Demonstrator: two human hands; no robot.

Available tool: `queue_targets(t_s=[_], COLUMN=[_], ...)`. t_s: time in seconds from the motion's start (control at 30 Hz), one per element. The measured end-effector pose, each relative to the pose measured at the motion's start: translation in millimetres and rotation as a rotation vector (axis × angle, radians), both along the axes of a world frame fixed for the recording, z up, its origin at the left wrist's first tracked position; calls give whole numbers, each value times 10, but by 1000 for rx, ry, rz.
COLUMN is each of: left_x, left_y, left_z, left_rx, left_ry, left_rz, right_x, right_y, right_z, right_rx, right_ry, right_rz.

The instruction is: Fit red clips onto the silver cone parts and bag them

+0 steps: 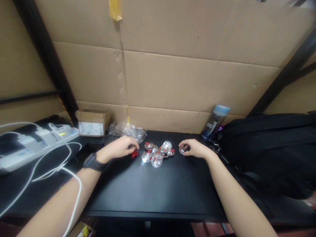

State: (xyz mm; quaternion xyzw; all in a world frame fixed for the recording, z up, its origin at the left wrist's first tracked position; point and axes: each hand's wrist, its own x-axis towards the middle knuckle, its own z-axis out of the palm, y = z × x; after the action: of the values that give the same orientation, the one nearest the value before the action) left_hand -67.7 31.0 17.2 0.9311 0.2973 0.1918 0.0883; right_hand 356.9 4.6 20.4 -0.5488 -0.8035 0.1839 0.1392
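A cluster of small metal finger cymbals (158, 154) with red cord loops lies on the black tabletop (153, 191), several of them overlapping. Left of the cluster, my left hand (122, 146) has its fingers bent downward and thumb and index apart. Loose red cords (134, 153) lie right at its fingertips; whether they touch is hard to tell. On the other side, my right hand (195, 148) grips a single finger cymbal (182, 150) by its edge, between thumb and fingers, low over the table. A dark watch is on my left wrist.
Crumpled clear plastic (132, 131) and a small cardboard box (93, 122) stand at the back left. A power strip (37, 148) with white cables is at far left, one cable crossing my left forearm. A water bottle (214, 122) and black bag (269, 154) occupy the right.
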Motion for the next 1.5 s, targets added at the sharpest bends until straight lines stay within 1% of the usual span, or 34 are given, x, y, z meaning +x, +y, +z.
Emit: queue_targets(t_s=[0.17,0.37,0.43,0.5,0.57,0.63,0.73,0.87,0.97,1.17,1.4,1.5], left_x=[8,36,47,59,75,93,125,162,179,196,259,301], left_y=[9,-4,-13,-24,-38,-52,-69,-75,-76,-99,-156,-187], left_z=[-23,-31,-27,-19,-9,-2,-7,-37,-54,-49,-37,-22], left_rx=[1,-25,-24,-25,-27,-28,-30,-49,-47,-29,-25,-31], left_ry=[18,32,31,34,37,40,46,51,45,53,45,34], left_rz=[9,16,6,4,10,10,-3,-25,-34,-29,-41,-52], right_x=[4,32,-10,-117,-283,-471,-706,-848,-876,-860,-824,-842], right_y=[10,14,-9,-46,-90,-129,-160,-152,-143,-114,-39,-22], right_z=[-15,-9,11,32,38,13,-91,-256,-304,-295,-366,-385], right_rx=[7,2,50,136,205,260,335,344,340,356,344,327], right_ry=[29,-36,-33,31,131,174,113,43,49,46,51,74], right_rz=[5,4,8,31,78,123,162,130,112,124,96,39])
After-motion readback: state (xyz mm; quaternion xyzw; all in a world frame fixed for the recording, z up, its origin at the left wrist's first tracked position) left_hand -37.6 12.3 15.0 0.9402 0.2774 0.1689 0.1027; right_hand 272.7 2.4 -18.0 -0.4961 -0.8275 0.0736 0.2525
